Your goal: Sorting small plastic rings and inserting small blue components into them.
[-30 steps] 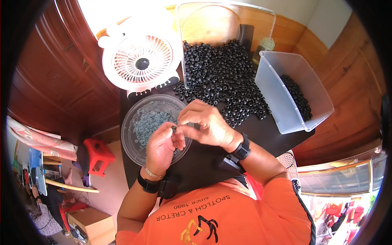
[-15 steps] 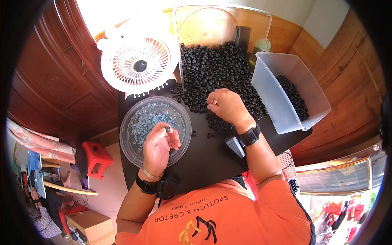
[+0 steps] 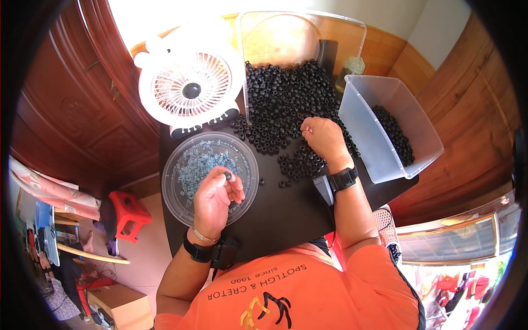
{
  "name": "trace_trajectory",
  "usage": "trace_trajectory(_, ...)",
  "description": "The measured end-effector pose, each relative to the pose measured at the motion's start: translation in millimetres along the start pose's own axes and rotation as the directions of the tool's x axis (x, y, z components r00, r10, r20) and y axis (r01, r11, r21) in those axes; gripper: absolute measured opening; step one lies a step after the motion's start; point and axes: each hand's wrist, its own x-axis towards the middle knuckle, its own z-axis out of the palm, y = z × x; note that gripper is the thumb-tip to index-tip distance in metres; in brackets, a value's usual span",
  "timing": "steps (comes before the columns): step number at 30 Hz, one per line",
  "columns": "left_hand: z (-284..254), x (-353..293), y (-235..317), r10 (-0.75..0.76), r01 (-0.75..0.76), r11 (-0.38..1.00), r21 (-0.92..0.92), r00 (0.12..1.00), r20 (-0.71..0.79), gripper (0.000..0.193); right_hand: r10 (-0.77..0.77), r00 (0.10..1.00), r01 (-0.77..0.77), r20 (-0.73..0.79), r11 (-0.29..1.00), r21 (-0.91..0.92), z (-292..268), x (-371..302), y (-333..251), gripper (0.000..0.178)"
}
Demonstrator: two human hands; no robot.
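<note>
My left hand (image 3: 212,199) is over a clear round lid or shallow tray (image 3: 175,204). Its thumb and forefinger pinch a small black ring-shaped part (image 3: 227,176), and the other fingers are curled. Small blue-grey pieces (image 3: 199,160) lie heaped in the round tray. At the near right side of a large pile of black ring-shaped parts (image 3: 291,88), my right hand (image 3: 325,137) is closed, fingertips pressed together. Whatever is in its fingers, if anything, is hidden or too small to name.
A white animal-shaped fan (image 3: 190,91) stands at the back left. The pile spills from a clear bin (image 3: 360,36) lying on its side. A translucent bin (image 3: 374,151) holding black parts is at the right of the dark table (image 3: 269,214). A red stool (image 3: 129,214) stands lower left.
My right hand has moved to the right across the pile, its fingers still closed. My left hand stays nearly in place with the black part.
</note>
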Motion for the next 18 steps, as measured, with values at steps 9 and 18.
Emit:
trace_trajectory(9, -0.6, 0.6, -0.8, -0.002, 0.002, 1.0, 0.01, 1.0, 0.004, 0.016, -0.173, 0.985, 0.172, -0.027, 0.984, -0.048, 17.3, -4.0, -16.9, 0.008)
trace_trajectory(18, 1.1, 0.5, -0.8, -0.018, 0.018, 1.0, 0.014, 1.0, 0.005, 0.016, -0.19, 0.982, 0.185, -0.016, 0.967, -0.173, 33.6, -0.3, -18.0, 0.01)
